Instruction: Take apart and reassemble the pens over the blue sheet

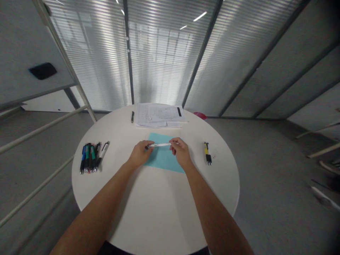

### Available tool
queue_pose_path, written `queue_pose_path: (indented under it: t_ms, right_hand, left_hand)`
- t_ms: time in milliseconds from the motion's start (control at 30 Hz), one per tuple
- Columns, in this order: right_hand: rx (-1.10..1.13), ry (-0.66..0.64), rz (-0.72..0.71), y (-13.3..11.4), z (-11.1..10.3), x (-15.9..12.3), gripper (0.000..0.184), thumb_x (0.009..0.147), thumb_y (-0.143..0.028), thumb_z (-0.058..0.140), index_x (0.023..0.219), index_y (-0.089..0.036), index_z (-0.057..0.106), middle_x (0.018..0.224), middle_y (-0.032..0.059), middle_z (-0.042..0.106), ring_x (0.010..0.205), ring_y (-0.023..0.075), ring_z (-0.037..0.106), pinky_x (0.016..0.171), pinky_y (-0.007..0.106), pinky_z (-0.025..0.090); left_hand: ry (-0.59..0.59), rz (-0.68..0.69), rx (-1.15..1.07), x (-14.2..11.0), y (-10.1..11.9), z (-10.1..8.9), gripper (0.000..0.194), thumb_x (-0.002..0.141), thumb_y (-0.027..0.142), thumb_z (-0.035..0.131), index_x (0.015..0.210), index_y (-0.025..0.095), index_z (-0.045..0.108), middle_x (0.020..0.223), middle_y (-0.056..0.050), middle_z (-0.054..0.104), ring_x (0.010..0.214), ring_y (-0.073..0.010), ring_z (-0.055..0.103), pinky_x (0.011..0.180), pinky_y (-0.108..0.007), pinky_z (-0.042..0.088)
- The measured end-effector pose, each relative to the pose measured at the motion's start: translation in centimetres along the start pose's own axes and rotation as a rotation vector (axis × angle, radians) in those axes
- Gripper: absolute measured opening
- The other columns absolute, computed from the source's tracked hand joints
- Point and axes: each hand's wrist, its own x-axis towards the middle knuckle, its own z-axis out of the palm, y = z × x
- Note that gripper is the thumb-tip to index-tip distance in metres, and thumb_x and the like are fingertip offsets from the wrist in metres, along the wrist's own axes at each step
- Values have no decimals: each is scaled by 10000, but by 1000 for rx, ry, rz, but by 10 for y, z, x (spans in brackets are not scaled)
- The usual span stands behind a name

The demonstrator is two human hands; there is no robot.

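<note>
Bare forearms (106,200) lie nearest the camera, reaching over the white table (159,209); left hand (139,154) pinches the left end of a slim white pen (162,144); right hand (181,153) pinches its right end, fingers curled; pen sits between the two hands, roughly level, over the blue sheet (163,159); whether it touches that sheet cannot be determined; pen cluster (91,157) noted well to the left of the left hand; yellow and black pens (207,154) to the right of the right hand, apart from it; papers (158,115) beyond both hands; in my judgement, sound handling calls for light, even fingertip pressure, with both ends aligned; uneven pull could let the barrel slip; wrists are best held low, so anything dropped lands between the hands.
</note>
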Motion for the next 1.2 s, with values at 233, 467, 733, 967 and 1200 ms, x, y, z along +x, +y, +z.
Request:
queue_pose_path:
  t_ms: [233,467,733,967,1200]
  right_hand:
    - [116,4,64,3,1,2,290,749,-447,569,901,-200,562,684,-32,575,431,76,504,391,198,354]
    - [134,-34,134,-1,4,0,340,715,-472,585,908,-193,553,672,-25,619,406,83,539,385,187,368]
    - [141,-40,200,-5,4,-1,318,733,-463,568,880,-182,575,429,-57,532,320,110,471,344,205,329]
    - [258,-52,202,3,5,2,324,696,-433,625,908,-195,571,625,-35,610,395,90,529,373,195,348]
    - [224,-60,200,3,6,-1,394,734,-516,603,955,-191,573,756,12,676,422,103,581,390,201,375]
  left_hand:
    - [55,-189,-392,5,2,-5,305,769,416,629,910,156,706,740,-45,670,680,-155,579,664,-275,444]
    - [129,-297,-629,9,6,-11,271,687,404,724,787,153,707,684,-47,647,648,-150,563,651,-288,444]
    - [127,-309,-734,10,0,-9,293,659,397,749,811,150,707,665,-36,632,617,-124,544,606,-264,431]
    - [104,-354,-821,10,4,-7,294,669,393,743,835,155,696,665,-18,620,587,-95,515,587,-240,394]
    - [118,-395,-814,10,2,-5,295,653,418,748,749,153,662,647,-14,615,557,-89,487,557,-233,370]
